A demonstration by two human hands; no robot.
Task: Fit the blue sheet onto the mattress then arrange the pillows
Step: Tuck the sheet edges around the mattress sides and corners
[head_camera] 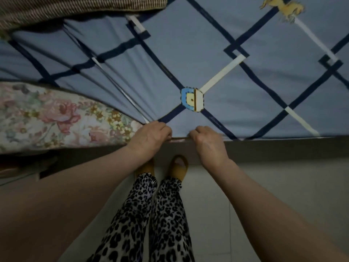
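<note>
Both hands sit side by side at the lower centre, the left hand [151,137] and the right hand [206,140] each with fingers curled round the near hem of the blue sheet [188,53], which spreads away toward the top of the frame. To the left the flowered mattress [56,116] is still bare, with taut creases fanning from the left hand toward the upper left. In my judgement the hem must go down over the mattress edge, which runs left to right, with open floor [264,186] below.

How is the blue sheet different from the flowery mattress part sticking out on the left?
The blue sheet with dark crossing bands has straight lines and plain patches, while the floral mattress shows pink roses and leaves. The sheet lies on top and is creased into folds running toward the left hand; the mattress lies underneath, bare only at the left. The left hand and the right hand grip the sheet's edge, not the mattress. Both are patterned fabric.
</note>
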